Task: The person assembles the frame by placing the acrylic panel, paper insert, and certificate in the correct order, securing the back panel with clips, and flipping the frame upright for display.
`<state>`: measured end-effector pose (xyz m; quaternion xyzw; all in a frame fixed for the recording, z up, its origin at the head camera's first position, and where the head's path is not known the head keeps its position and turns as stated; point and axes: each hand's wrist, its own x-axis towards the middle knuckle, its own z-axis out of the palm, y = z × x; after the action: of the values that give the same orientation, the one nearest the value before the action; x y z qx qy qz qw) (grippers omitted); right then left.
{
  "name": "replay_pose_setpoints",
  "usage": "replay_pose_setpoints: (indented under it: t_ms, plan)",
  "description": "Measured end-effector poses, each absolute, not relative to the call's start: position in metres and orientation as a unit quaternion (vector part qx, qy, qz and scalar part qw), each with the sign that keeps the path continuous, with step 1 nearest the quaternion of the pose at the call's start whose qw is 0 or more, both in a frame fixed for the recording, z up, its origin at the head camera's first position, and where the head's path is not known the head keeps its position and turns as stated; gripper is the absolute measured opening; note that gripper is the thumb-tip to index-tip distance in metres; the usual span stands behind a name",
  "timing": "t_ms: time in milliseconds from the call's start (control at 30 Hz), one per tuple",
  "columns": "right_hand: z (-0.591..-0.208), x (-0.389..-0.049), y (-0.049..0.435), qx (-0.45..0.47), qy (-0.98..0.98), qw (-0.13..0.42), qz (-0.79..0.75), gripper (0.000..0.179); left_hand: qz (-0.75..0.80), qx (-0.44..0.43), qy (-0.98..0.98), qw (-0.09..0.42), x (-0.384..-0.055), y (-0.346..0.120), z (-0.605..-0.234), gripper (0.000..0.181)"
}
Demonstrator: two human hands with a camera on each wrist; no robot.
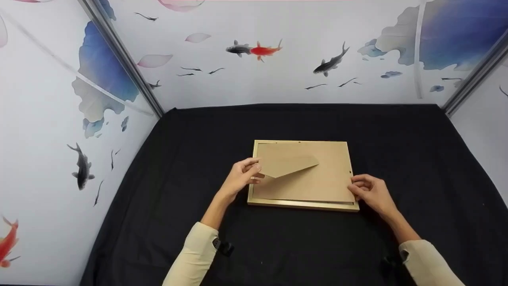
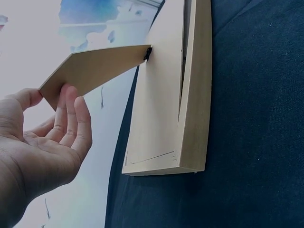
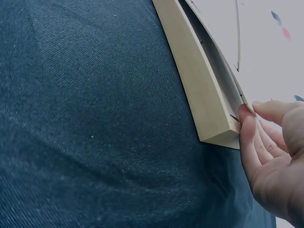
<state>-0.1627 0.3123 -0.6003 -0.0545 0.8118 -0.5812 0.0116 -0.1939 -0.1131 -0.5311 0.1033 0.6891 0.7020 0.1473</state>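
A picture frame (image 1: 303,205) lies face down on black cloth, its tan backing board (image 1: 317,186) uppermost. From the board rises a hinged easel stand (image 1: 289,163), joined by a small black hinge (image 2: 147,53). My left hand (image 1: 241,174) pinches the free end of this stand between thumb and fingers. At the right side, my right hand (image 1: 373,192) pinches the backing board's edge near the front corner. That corner is lifted, and the right wrist view shows a dark gap between board and frame rim (image 3: 194,71). The frame's front face is hidden underneath.
Black cloth (image 1: 190,159) covers the table around the frame. White panels (image 1: 278,79) with painted fish and leaves stand at the back and sides, joined by metal posts (image 1: 123,55). A small black device (image 1: 224,247) sits at the left cuff.
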Motion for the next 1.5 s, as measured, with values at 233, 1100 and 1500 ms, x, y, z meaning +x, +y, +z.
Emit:
replay_pose_setpoints:
  t_ms: [233,1100,1500]
  plan:
    - [-0.595,-0.164,0.309,-0.064,0.863,-0.012,-0.501,0.023,0.689,0.086,0.701,0.165,-0.19,-0.117,-0.535,0.045]
    - [-0.604,-0.172,0.323,-0.076,0.853,0.027,-0.515,0.036,0.635,0.034,0.753,0.168,-0.178,-0.124,-0.586,0.045]
    - [-0.605,-0.179,0.323,-0.073,0.859,0.052,-0.504,0.043,0.553,0.051,0.825,0.099,-0.18,-0.121,-0.586,0.038]
